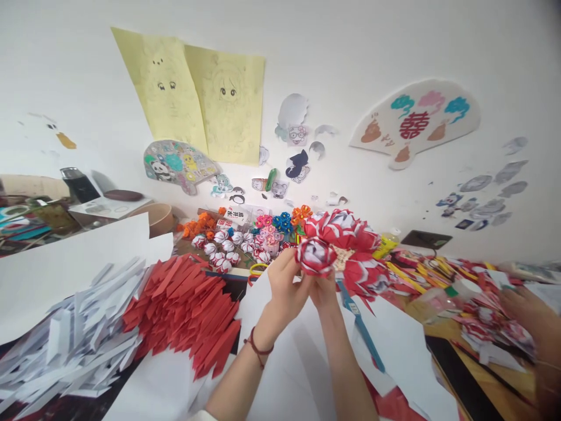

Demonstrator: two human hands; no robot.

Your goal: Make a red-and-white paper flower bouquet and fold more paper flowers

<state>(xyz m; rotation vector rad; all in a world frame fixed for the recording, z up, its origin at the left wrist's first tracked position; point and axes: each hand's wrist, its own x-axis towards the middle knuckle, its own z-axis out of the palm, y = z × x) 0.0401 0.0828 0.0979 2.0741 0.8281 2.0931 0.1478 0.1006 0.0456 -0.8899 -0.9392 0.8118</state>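
Note:
Both hands meet at the middle of the view, raised over white paper sheets [280, 362]. Between them is a red and white paper flower [315, 256], its open face toward me. My left hand [284, 286], with a dark red cord at the wrist, has its fingers closed round the flower's left side and underside. My right hand [325, 289] grips it from below and the right; part of its fingers is hidden behind the flower. Just behind stand larger red and white paper flowers [339, 228], close to the held one.
Folded red paper strips [184, 310] and white paper strips [74, 345] lie at left. Small red-white paper flowers [225, 248] fill a box behind. A blue tool [362, 327] and a black phone-like slab [460, 380] lie right. Another person's hand [521, 304] is at far right.

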